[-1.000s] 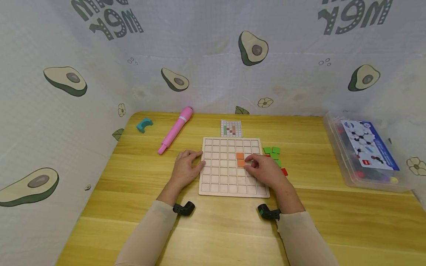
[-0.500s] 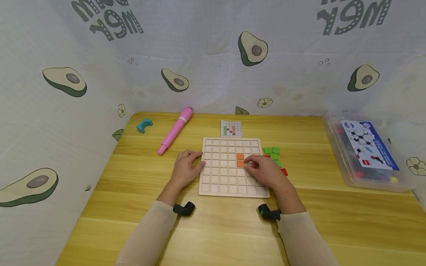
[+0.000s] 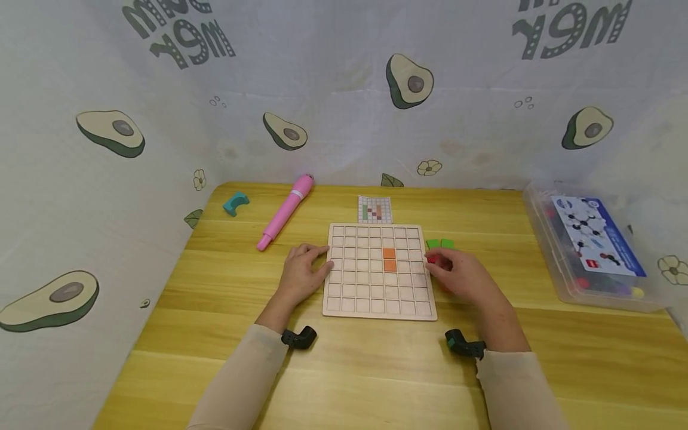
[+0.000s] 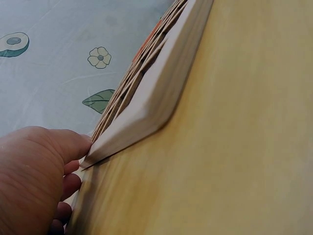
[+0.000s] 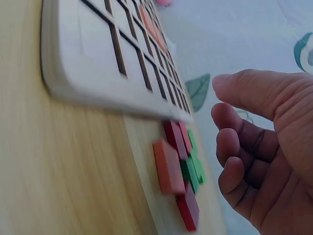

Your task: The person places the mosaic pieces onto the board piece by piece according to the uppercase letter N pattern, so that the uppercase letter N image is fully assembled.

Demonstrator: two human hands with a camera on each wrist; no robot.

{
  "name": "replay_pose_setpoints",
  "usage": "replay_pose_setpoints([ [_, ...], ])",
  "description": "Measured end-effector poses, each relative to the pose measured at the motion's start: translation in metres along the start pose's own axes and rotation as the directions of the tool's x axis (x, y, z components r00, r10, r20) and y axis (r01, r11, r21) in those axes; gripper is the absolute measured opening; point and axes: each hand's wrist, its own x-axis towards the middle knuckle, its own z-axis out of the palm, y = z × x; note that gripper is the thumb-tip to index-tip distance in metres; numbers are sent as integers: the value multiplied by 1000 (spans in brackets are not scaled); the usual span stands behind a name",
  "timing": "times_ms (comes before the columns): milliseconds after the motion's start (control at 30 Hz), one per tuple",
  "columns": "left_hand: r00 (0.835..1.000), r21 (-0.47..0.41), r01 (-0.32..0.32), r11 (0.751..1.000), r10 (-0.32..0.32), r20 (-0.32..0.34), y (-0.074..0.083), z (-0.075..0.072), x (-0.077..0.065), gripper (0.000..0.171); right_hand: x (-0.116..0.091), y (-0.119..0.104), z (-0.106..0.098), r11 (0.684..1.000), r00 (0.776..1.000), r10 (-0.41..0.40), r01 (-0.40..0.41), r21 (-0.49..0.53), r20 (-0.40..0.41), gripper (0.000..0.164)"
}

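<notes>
A light wooden grid board [image 3: 349, 289] lies on the table with two orange tiles [image 3: 389, 265] set in its cells, one behind the other. My left hand [image 3: 301, 272] touches the board's left edge with thumb and index finger. Off the right edge, my right hand [image 3: 459, 275] hovers over loose tiles, its fingers loosely bent with nothing between them. Those tiles show in the right wrist view: an orange tile [image 5: 168, 166], red tiles [image 5: 188, 208] and green tiles [image 5: 190, 171]. From the head view the hand hides most of them; two green tiles [image 3: 447, 243] stay visible.
A small printed pattern card [image 3: 375, 210] lies behind the board. To the left are a pink pen-like stick [image 3: 285, 214] and a teal curved block [image 3: 235, 203]. A clear plastic box [image 3: 596, 245] with colourful parts stands at the right, before a hanging avocado-print cloth [image 3: 333, 71].
My right hand has moved right, from beside the orange tiles on the board to over the loose tiles. The left hand stays at the board's edge.
</notes>
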Motion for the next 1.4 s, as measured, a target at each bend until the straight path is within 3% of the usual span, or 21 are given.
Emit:
replay_pose_setpoints([
  [200,1000,-2,4,1000,-4,3,1,0,0,43,-9,17,-14,1000,1000,21,-21,-6,-9,33],
  [400,1000,-7,6,1000,-6,7,2,-1,0,43,-16,30,-16,1000,1000,27,-27,-17,-13,32],
  [567,1000,-8,6,1000,-6,4,2,0,-1,43,-18,38,-15,998,997,68,-68,-16,47,31],
  [800,1000,-3,6,1000,-6,3,-1,0,1,43,-17,44,-16,996,988,90,-89,-17,126,52],
  [967,1000,-2,6,1000,-6,2,-1,0,1,42,-18,43,-15,997,985,81,-81,-8,152,49],
  [1400,1000,-3,7,1000,-7,6,0,0,0,42,-14,41,-5,998,995,64,-62,-30,81,42],
])
